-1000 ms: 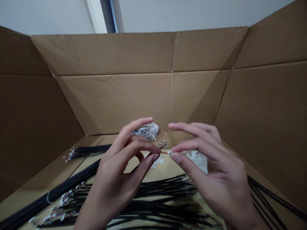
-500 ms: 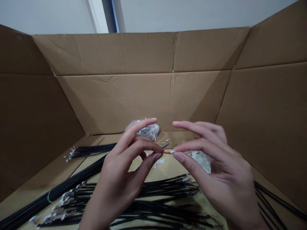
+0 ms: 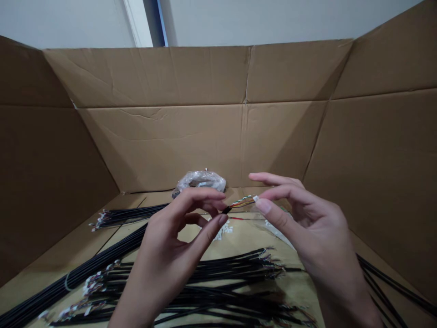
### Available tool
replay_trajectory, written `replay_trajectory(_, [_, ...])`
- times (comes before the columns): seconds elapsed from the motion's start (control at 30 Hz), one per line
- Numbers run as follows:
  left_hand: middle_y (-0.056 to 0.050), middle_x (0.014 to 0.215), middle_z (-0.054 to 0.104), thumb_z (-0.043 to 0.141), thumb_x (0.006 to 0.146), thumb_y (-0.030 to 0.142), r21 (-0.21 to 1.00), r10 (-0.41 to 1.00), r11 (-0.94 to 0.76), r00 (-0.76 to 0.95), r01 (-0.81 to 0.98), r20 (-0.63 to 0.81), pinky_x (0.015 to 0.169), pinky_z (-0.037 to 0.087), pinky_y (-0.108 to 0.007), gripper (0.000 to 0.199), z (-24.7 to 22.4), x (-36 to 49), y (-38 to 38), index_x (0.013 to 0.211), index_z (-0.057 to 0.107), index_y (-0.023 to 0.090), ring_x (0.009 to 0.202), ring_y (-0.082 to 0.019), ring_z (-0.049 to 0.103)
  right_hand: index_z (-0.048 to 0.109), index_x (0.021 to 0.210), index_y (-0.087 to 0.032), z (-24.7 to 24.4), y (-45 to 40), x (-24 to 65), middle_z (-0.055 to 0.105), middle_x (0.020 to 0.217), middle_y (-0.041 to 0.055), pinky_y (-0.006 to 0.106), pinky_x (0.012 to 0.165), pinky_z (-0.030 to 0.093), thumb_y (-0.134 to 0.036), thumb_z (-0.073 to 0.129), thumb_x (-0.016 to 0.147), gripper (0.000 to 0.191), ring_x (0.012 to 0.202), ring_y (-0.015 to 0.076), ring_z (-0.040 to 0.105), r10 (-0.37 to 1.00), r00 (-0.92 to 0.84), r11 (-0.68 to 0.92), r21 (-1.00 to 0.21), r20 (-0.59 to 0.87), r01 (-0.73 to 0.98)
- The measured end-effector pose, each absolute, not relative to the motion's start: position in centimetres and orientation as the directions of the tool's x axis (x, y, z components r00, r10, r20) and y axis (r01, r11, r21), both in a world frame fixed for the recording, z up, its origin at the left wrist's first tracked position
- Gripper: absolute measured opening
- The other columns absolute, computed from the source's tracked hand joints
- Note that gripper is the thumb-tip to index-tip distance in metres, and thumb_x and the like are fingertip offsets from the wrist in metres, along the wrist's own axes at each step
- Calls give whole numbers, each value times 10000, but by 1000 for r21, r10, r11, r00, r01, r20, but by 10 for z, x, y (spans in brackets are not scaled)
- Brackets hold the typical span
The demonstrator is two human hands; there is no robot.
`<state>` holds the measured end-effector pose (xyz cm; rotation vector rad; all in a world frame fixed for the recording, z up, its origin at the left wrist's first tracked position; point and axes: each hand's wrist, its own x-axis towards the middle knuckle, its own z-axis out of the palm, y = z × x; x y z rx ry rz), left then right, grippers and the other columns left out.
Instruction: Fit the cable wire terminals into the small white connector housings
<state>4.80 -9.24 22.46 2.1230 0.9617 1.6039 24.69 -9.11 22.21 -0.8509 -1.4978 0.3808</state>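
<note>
Pinching with fingertips, your right hand (image 3: 316, 223) is holding a white connector (image 3: 256, 198) toward three o'clock from the black cable (image 3: 226, 210) your left hand (image 3: 170, 239) is gripping; a plastic bag (image 3: 191, 177) is lying toward eleven.

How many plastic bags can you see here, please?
2: a crumpled bag near the back cardboard wall, and a flatter bag partly hidden behind the right hand. Others may be hidden.
</note>
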Motion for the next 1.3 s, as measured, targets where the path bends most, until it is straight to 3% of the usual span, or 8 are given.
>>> replay_trajectory(0.3, [79,909,781,721,894,112,642,696,-704,113,305,709,634,580,-83,264,226,51,-94,1043,727,330,786,-68,750,762,795,-269,222,-90,246,817,1179,22,513,1028,516,-288,781,871,81,1140,277,727,730,101,642,-729,676,239])
replay_trajectory(0.5, [62,942,776,693,918,133,598,672,-714,119,362,731,671,586,-115,230,226,55,-96,1047,718,321,820,-84,740,766,787,-259,224,-87,250,820,1194,48,481,952,544,-333,779,884,123,1119,289,745,794,61,587,-789,604,181])
replay_trajectory(0.7, [74,877,722,638,952,147,555,662,-704,128,443,738,648,533,-136,186,221,58,-99,983,696,320,730,-70,671,750,815,-269,223,-87,251,813,1201,22,427,951,517,-329,776,888,98,1130,258,737,817,29,569,-814,575,113])
replay_trajectory(0.9, [88,940,737,636,953,137,575,672,-685,84,447,735,696,536,-107,218,218,60,-98,1021,689,338,817,-64,692,765,908,-311,224,-89,249,796,1215,-11,400,957,463,-315,772,897,14,1175,238,695,832,35,546,-830,553,116])
replay_trajectory(1.3, [118,935,747,650,944,152,569,671,-681,82,461,737,705,525,-66,219,222,62,-99,1021,694,352,759,-29,675,783,839,-304,225,-85,247,815,1167,-17,395,934,471,-316,772,893,56,1127,232,704,841,25,538,-840,541,75])
